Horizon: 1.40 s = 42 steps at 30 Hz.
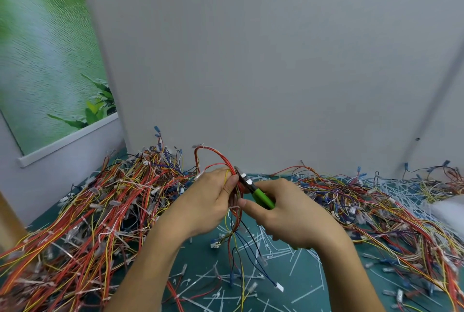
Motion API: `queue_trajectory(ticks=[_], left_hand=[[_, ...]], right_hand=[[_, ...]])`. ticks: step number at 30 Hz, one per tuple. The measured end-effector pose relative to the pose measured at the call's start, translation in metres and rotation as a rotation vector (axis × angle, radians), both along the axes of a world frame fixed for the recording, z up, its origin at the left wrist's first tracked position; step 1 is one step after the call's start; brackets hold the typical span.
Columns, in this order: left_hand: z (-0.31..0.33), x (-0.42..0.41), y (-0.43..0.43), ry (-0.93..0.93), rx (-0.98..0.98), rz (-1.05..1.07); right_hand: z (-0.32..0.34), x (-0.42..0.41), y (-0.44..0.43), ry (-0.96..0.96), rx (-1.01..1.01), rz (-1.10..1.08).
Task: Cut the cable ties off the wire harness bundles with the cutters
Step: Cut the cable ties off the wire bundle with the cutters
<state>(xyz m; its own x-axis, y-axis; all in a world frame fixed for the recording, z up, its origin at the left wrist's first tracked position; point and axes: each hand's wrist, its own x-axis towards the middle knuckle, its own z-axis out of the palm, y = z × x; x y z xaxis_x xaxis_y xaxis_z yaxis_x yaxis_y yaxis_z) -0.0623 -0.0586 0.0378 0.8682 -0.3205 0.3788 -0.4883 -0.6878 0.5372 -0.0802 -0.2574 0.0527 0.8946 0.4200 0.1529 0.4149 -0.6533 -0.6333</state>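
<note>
On my feed the left hand (213, 201) is curled round a loose bundle of red, yellow and black wires (237, 216), thumb pinching it from the front, holding it up above the middle of the dark green table (198, 251). The bundle's red wires loop up past the fingers, and its lower ends trail down to the table between the two wrists. The right hand (283, 213) grips the green-handled cutters (262, 197), fingers wrapped round the handles; the metal jaws point up and left and sit right against the bundle, just beside the left thumb. I cannot tell whether the jaws are closed on a tie. A big heap of red, yellow and white wire harnesses (100, 211) covers the table's left side up to the far left corner, and a second tangled heap (376, 211) spreads along the right side. Cut white cable ties (273, 246) lie scattered near the table's front edge, below the hands. A plain grey wall (251, 60) stands behind the far edge.
</note>
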Motion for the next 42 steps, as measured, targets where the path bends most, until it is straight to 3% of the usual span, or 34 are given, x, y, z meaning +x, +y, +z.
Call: queue_trajectory(ticks=[9,18,26,35,42], left_hand=[[-0.002,0.001,-0.004,-0.050,0.081,-0.001],[0.001,-0.003,-0.002,-0.030,-0.039,0.014],[0.002,-0.004,-0.005,0.056,-0.305,-0.102],[-0.001,-0.003,-0.008,0.087,-0.434,-0.173],[0.000,-0.002,-0.006,0.122,-0.441,-0.184]], right_hand=[[-0.004,0.001,-0.001,-0.080,-0.046,-0.018],[-0.006,0.006,-0.002,-0.105,0.004,-0.009],[-0.005,0.011,-0.010,0.113,0.396,0.094],[-0.003,0.010,-0.011,0.073,0.395,0.087],[0.001,0.010,-0.002,-0.027,0.536,-0.019]])
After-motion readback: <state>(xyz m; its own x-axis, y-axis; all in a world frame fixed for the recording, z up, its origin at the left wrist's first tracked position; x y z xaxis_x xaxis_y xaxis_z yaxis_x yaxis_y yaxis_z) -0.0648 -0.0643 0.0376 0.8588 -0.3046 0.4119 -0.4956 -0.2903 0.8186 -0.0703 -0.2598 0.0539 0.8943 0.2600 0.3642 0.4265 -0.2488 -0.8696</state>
